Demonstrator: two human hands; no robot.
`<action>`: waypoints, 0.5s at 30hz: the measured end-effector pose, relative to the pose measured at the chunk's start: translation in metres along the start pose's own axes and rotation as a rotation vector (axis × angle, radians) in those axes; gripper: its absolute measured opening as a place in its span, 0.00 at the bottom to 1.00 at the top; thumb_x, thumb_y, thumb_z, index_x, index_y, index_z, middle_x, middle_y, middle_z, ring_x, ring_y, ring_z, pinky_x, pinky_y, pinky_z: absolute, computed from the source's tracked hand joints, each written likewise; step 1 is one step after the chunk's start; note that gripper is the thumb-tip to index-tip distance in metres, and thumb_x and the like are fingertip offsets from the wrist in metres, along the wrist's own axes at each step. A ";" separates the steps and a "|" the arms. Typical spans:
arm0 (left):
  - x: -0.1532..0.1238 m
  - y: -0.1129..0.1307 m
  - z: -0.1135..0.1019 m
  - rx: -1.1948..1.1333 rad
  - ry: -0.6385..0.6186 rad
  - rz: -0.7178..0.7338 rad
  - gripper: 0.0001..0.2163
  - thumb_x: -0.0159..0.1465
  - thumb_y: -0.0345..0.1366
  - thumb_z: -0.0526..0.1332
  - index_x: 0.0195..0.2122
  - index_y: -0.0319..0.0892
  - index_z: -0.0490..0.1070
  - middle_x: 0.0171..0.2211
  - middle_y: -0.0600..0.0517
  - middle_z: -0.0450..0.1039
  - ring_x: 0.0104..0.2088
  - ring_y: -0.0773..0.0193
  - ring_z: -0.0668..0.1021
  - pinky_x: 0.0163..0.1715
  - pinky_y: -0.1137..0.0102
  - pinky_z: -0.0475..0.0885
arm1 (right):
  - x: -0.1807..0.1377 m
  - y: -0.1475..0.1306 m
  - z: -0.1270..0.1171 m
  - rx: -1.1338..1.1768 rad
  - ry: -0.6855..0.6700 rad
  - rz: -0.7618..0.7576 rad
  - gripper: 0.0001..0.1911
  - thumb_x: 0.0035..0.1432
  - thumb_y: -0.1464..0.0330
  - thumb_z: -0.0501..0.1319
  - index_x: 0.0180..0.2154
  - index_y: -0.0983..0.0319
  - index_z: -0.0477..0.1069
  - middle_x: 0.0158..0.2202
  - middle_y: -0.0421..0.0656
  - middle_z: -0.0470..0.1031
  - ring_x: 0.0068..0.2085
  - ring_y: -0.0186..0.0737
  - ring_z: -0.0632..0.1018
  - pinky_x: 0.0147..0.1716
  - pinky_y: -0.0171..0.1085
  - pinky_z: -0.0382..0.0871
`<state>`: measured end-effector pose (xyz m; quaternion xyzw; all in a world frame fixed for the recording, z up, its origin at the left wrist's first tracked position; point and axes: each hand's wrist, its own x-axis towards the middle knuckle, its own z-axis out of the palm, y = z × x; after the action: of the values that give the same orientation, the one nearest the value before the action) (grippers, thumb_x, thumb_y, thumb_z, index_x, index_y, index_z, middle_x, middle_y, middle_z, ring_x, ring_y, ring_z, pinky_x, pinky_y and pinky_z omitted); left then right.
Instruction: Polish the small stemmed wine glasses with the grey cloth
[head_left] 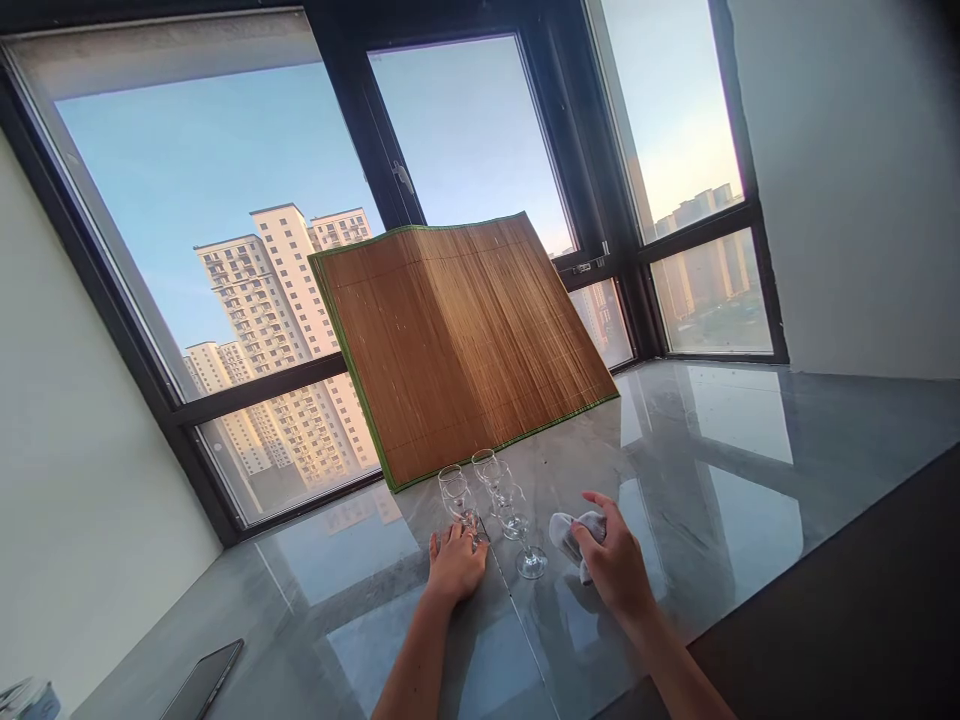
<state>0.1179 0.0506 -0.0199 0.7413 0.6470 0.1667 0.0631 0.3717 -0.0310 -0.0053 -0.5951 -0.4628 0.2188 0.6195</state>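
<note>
Several small clear stemmed glasses stand close together on the grey glossy stone ledge. My left hand lies low at the near-left glass, its fingers stretched forward over the foot; whether they press on it I cannot tell. To the right of the nearest glass, my right hand is closed around a bunched white cloth, with the index finger raised. The cloth is apart from the glasses, and part of it is hidden by the fingers.
Behind the glasses a brown bamboo mat with green edging leans against the dark window frame. A dark phone lies at the ledge's left front. The ledge has a front edge running up to the right.
</note>
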 end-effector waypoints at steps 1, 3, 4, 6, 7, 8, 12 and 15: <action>0.001 -0.003 0.000 0.006 -0.006 -0.014 0.23 0.66 0.44 0.52 0.61 0.47 0.66 0.66 0.40 0.58 0.67 0.45 0.57 0.64 0.44 0.33 | 0.000 0.000 0.000 0.004 -0.008 0.004 0.25 0.54 0.59 0.54 0.52 0.61 0.67 0.30 0.42 0.74 0.30 0.44 0.75 0.32 0.38 0.66; 0.002 -0.008 0.001 0.021 -0.020 -0.036 0.23 0.66 0.44 0.52 0.61 0.48 0.66 0.66 0.40 0.58 0.67 0.44 0.56 0.63 0.42 0.31 | -0.001 0.000 -0.001 0.014 -0.030 0.014 0.25 0.54 0.59 0.54 0.53 0.61 0.67 0.29 0.41 0.73 0.28 0.44 0.74 0.30 0.38 0.65; 0.002 -0.011 0.001 0.030 -0.023 -0.042 0.23 0.66 0.44 0.52 0.62 0.49 0.65 0.66 0.41 0.58 0.67 0.44 0.56 0.62 0.41 0.29 | -0.001 0.000 -0.001 0.017 -0.035 0.016 0.25 0.55 0.59 0.54 0.53 0.61 0.67 0.28 0.41 0.72 0.28 0.44 0.74 0.30 0.38 0.65; 0.002 -0.018 0.000 0.059 -0.027 -0.044 0.24 0.66 0.44 0.52 0.63 0.49 0.64 0.67 0.41 0.57 0.68 0.44 0.55 0.62 0.41 0.27 | -0.001 0.001 -0.002 0.013 -0.030 0.014 0.25 0.54 0.59 0.54 0.52 0.60 0.67 0.29 0.40 0.72 0.29 0.44 0.74 0.31 0.38 0.65; 0.001 -0.022 -0.002 0.078 -0.031 -0.043 0.24 0.66 0.45 0.51 0.63 0.49 0.63 0.67 0.42 0.56 0.68 0.44 0.54 0.61 0.41 0.26 | 0.000 0.001 -0.002 0.010 -0.022 0.011 0.24 0.54 0.59 0.54 0.52 0.60 0.67 0.29 0.41 0.72 0.29 0.44 0.74 0.31 0.38 0.65; 0.000 -0.027 -0.004 0.096 -0.038 -0.044 0.24 0.66 0.45 0.51 0.64 0.50 0.63 0.67 0.42 0.56 0.68 0.44 0.54 0.62 0.41 0.26 | 0.000 0.001 -0.002 0.008 -0.016 0.010 0.24 0.54 0.59 0.54 0.51 0.61 0.67 0.29 0.41 0.73 0.30 0.44 0.74 0.32 0.38 0.65; -0.009 -0.052 -0.020 0.184 -0.060 -0.101 0.25 0.67 0.44 0.49 0.65 0.50 0.60 0.68 0.44 0.54 0.68 0.45 0.54 0.62 0.42 0.27 | 0.001 0.001 -0.002 0.018 -0.019 0.013 0.25 0.53 0.58 0.54 0.51 0.61 0.68 0.29 0.41 0.73 0.29 0.44 0.74 0.32 0.38 0.66; -0.017 -0.069 -0.033 0.251 -0.086 -0.149 0.25 0.67 0.42 0.47 0.66 0.51 0.57 0.69 0.47 0.51 0.69 0.48 0.53 0.62 0.42 0.28 | 0.001 0.002 -0.001 0.014 -0.018 0.014 0.25 0.53 0.58 0.55 0.51 0.61 0.68 0.28 0.40 0.73 0.29 0.44 0.74 0.33 0.38 0.66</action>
<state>0.0400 0.0410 -0.0132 0.6996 0.7129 0.0477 0.0099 0.3738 -0.0300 -0.0063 -0.5919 -0.4629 0.2317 0.6178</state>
